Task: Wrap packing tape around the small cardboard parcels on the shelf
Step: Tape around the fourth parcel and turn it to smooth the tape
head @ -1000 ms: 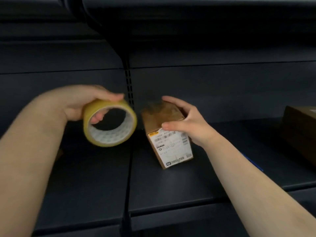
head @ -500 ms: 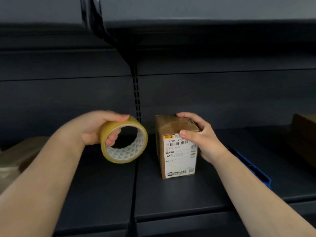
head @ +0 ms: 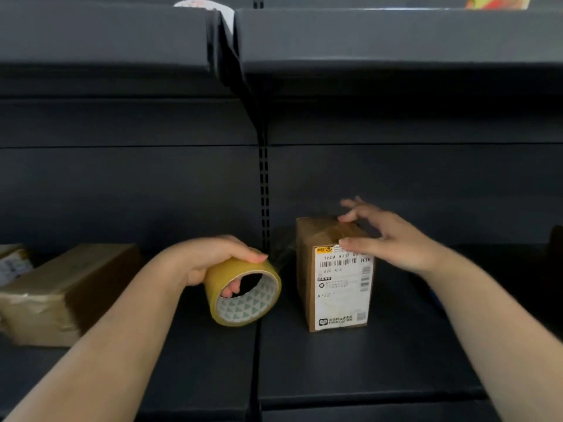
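Left hand [head: 210, 260] grips the yellow roll of packing tape [head: 243, 292] at lower centre, fingers curled through its core. Right beside it the small upright brown cardboard parcel with a white label [head: 335, 275] sits on the dark shelf [head: 350, 367]. Right hand [head: 393, 239] has fingers spread loose over its top. Looks like setup, so next is probably finding the tape end.

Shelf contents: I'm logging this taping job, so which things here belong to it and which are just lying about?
In the job:
- tape roll, gripped by the left hand
- small upright parcel with label, right hand open at its top
- larger parcel lying at left, possibly next

Lying about:
- white item and colourful item on the upper shelf
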The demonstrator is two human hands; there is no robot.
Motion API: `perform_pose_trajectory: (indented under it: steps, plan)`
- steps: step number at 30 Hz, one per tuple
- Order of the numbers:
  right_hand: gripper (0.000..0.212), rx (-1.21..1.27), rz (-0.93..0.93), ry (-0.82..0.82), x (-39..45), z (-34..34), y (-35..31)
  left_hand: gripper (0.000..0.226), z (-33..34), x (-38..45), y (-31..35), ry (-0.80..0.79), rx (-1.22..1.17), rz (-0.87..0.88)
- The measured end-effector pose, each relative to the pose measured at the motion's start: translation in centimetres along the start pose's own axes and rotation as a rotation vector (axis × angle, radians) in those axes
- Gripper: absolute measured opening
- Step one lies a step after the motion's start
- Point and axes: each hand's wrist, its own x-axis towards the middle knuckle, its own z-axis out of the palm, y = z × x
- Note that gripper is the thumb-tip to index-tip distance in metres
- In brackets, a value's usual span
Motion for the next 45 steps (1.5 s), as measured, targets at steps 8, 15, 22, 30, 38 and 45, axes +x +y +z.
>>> perform_pose_trajectory:
  steps: [8, 15, 22, 30, 38, 45]
  plan:
    - [0.085, -0.860, -0.046, -0.230, 0.8, 0.4, -5.5, 0.032, 0.7, -0.2, -0.2, -0.023, -0.029, 0.036]
    - [0.087, -0.834, -0.084, -0.123, 1.0, 2.4, -5.6, 0.073, -0.7, -0.7, -0.5, -0.125, -0.078, 0.144]
    - [0.075, -0.605, 0.015, -0.243, 1.5, 1.3, -4.0, 0.081, 0.7, -0.1, -1.5, -0.139, -0.222, 0.173]
    - [0.063, -0.477, 0.025, -0.101, 1.4, 0.3, -2.4, 0.043, 1.9, -0.4, -0.3, -0.020, -0.079, 0.127]
    - [0.079, -0.093, 0.049, -0.010, -0.2, -1.4, 0.8, 0.055, 0.6, 0.2, -0.9, -0.183, -0.323, 0.372]
    - [0.063, 0.262, 0.060, 0.129, -1.8, -1.2, 2.7, 0.059, 0.9, 0.6, 0.0, -0.144, -0.082, 0.268]
